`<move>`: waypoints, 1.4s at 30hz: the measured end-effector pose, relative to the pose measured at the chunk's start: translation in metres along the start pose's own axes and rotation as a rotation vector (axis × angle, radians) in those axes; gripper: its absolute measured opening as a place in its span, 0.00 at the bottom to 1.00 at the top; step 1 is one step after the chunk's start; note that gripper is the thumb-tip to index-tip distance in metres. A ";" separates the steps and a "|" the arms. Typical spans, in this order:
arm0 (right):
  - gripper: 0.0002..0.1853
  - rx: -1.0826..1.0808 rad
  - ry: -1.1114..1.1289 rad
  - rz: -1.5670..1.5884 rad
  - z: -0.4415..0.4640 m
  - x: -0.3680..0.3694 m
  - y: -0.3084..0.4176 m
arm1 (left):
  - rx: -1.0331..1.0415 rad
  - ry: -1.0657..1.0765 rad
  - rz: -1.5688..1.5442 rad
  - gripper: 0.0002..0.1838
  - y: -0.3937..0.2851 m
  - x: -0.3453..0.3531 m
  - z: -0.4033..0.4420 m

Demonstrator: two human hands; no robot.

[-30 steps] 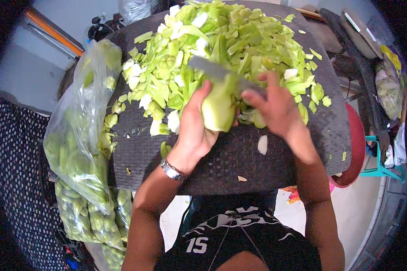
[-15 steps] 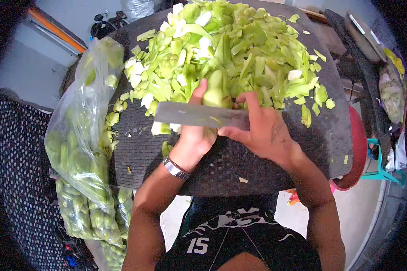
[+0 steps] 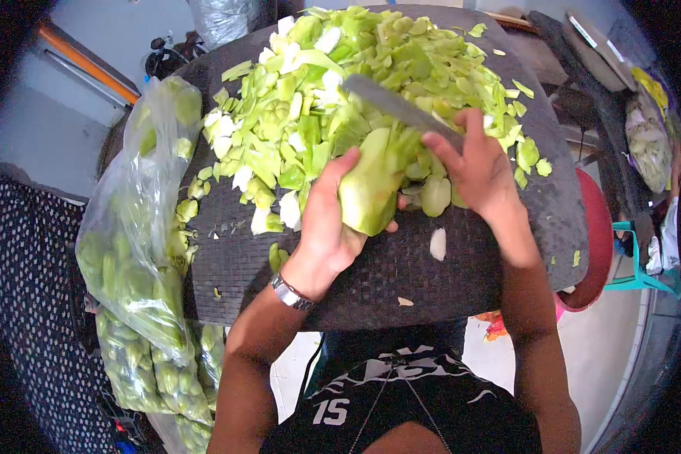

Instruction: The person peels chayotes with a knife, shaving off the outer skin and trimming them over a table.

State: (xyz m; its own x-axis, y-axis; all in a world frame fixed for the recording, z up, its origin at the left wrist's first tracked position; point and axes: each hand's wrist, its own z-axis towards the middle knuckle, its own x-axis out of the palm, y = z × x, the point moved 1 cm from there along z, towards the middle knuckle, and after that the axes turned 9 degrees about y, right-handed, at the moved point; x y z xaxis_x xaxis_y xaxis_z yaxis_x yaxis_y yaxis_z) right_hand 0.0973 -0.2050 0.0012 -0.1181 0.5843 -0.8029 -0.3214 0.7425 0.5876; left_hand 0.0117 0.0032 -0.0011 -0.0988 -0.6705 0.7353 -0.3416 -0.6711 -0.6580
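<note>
My left hand, with a metal watch at the wrist, is closed around a pale green chayote just above the near part of the table. My right hand grips a broad-bladed knife by its handle, which the fingers hide. The blade slants up and to the left, above and apart from the chayote. Behind both hands spreads a big heap of green peelings and cut pieces. A loose slice lies between the hands, and a white sliver rests closer to me.
The dark woven-textured table carries the heap. Clear plastic bags full of green chayotes stand along its left side. To the right are a red tub and a turquoise stool.
The knife has swung from lying level across the chayote to up and away. My right hand has moved right and up. My left hand has tilted the chayote, showing more of its side.
</note>
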 end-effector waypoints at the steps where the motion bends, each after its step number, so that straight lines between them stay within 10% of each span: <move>1: 0.31 0.076 -0.016 0.013 0.003 -0.006 -0.006 | -0.008 -0.031 -0.002 0.29 -0.001 0.004 -0.001; 9: 0.37 0.003 0.318 0.239 -0.017 0.001 0.032 | 0.056 -0.233 0.017 0.29 0.000 -0.008 0.007; 16: 0.35 -0.294 0.094 -0.009 -0.028 0.013 0.038 | 0.112 -0.246 -0.004 0.27 0.010 -0.009 -0.001; 23: 0.30 -0.071 -0.094 -0.067 0.000 -0.007 -0.013 | -0.067 0.111 -0.091 0.30 0.001 -0.003 0.002; 30: 0.38 0.392 0.689 1.104 -0.017 -0.016 0.024 | 0.132 -0.133 -0.146 0.25 -0.009 -0.007 0.010; 34: 0.40 -0.205 0.266 0.154 -0.033 0.015 0.044 | 0.198 -0.236 -0.211 0.25 -0.009 -0.012 0.010; 42: 0.41 -0.385 0.219 0.003 -0.045 0.034 0.056 | 0.113 -0.205 -0.320 0.27 0.001 -0.019 0.009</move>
State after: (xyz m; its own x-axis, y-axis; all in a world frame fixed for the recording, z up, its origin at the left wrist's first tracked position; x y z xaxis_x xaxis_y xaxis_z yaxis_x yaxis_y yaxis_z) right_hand 0.0334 -0.1582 0.0027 -0.3025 0.4719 -0.8281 -0.6423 0.5410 0.5429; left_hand 0.0213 0.0124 -0.0166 0.1885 -0.4631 0.8660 -0.2184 -0.8795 -0.4228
